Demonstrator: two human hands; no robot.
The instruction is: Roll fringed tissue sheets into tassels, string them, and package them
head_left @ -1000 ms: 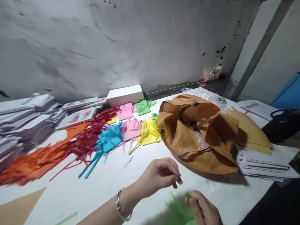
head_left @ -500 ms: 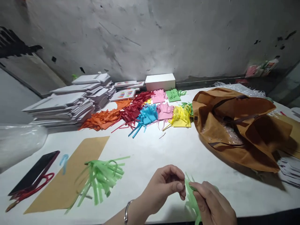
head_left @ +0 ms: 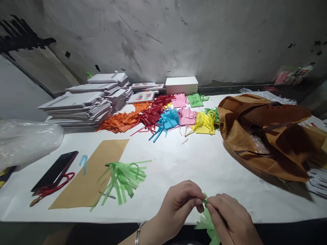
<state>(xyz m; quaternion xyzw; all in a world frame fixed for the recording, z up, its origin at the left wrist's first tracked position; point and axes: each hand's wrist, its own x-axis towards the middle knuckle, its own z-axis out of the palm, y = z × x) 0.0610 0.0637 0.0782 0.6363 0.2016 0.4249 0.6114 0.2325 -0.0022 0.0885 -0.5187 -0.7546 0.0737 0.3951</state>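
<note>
My left hand [head_left: 180, 202] and my right hand [head_left: 230, 217] meet at the near edge of the white table [head_left: 178, 160]. Both pinch a piece of green fringed paper [head_left: 208, 224], fingertips touching at its top while its strips hang below my right hand. A second bunch of green paper strips [head_left: 122, 177] lies loose on the table to the left, partly on a brown paper sheet [head_left: 89, 177].
Piles of cut paper strips in orange, red, blue, pink, yellow and green [head_left: 163, 117] lie at the back. Stacked white booklets [head_left: 81, 105] and a white box [head_left: 181, 85] stand behind. A brown cloth bag [head_left: 265, 132] sits right. A phone [head_left: 55, 170] and red scissors [head_left: 51, 190] lie left.
The view swung left, bringing the booklets, phone and brown sheet into sight. My hands came together; the left fingers now pinch the green paper that the right hand held.
</note>
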